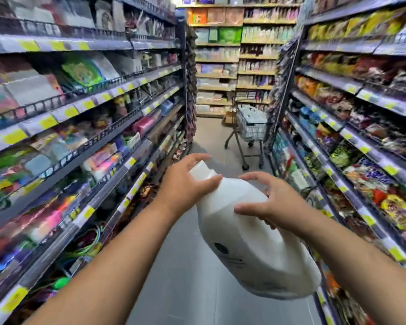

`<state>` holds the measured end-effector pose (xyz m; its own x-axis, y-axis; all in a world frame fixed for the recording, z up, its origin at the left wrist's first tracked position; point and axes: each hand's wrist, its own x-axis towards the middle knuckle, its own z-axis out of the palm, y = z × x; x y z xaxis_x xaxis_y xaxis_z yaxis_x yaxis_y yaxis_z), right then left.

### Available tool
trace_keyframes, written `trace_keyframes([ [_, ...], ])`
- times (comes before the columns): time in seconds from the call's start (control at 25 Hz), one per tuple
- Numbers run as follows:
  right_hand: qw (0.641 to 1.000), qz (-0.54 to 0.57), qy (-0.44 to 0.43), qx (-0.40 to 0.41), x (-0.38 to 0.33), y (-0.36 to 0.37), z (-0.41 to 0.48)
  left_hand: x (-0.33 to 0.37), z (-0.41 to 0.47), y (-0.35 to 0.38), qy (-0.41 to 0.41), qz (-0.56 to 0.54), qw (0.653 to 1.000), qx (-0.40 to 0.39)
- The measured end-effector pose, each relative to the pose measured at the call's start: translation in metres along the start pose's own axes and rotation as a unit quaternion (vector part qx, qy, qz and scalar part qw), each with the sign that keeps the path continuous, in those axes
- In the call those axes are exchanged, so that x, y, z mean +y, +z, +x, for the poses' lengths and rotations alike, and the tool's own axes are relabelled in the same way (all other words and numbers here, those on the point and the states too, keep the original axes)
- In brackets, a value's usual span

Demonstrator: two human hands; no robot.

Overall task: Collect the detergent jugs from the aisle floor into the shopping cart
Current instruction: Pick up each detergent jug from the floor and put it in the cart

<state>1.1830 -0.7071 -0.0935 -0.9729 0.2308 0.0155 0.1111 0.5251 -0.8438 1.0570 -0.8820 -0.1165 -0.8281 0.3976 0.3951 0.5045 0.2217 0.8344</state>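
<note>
Jug held in both hands, mid-aisle

Shelves, left (80, 109) and right (361, 113), line the aisle, packed with blurred colourful packs; yellow price tags along the edges. More shelves (239, 55) close the far end. Grey floor (188, 266) runs between them.

Jug (249, 235), white, is off the floor, tilted, cap end pointing away toward the cart, base nearest the camera, low right. Dark round mark and small print on its side, unreadable.

Cart (250, 130) stands well ahead, by the right shelves, wire basket already holding pale bottles; count unclear.

Left hand (188, 184) grasps the jug at the neck and shoulder, fingers wrapped over the top by the cap. Right hand (267, 202) rests on the jug's upper side, fingers spread and curled against it, thumb on the near face. Both forearms bare, reaching forward.
</note>
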Motion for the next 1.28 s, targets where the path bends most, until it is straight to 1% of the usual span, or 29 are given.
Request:
trace_keyframes([
  [0.08,1.000,0.004,0.014,0.010,0.012,-0.012,0.039,-0.017,0.042,0.019,0.008,-0.003,1.000,-0.010],
  [0.28,0.999,0.007,0.019,0.034,0.044,-0.043,0.175,-0.071,0.177,0.059,0.002,-0.016,1.000,-0.019],
  [0.44,1.000,-0.010,0.009,0.025,0.052,-0.057,0.286,-0.115,0.273,0.068,-0.007,-0.011,1.000,-0.015],
  [0.56,0.999,-0.012,0.007,0.032,0.059,-0.057,0.383,-0.156,0.360,0.067,-0.010,-0.007,1.000,-0.022],
  [0.76,0.997,0.023,0.007,0.076,0.084,-0.048,0.538,-0.230,0.515,0.073,0.018,0.018,0.997,-0.078],
  [0.88,0.993,0.019,0.013,0.114,0.097,-0.050,0.625,-0.267,0.607,0.085,0.031,0.015,0.992,-0.120],
  [1.04,0.988,0.036,0.040,0.142,0.121,-0.070,0.730,-0.305,0.719,0.116,0.035,0.035,0.986,-0.158],
  [1.2,0.986,0.068,0.044,0.146,0.159,-0.104,0.836,-0.345,0.827,0.166,0.041,0.034,0.984,-0.167],
  [1.28,0.986,0.064,0.040,0.149,0.184,-0.128,0.894,-0.365,0.880,0.196,0.032,0.030,0.986,-0.160],
])
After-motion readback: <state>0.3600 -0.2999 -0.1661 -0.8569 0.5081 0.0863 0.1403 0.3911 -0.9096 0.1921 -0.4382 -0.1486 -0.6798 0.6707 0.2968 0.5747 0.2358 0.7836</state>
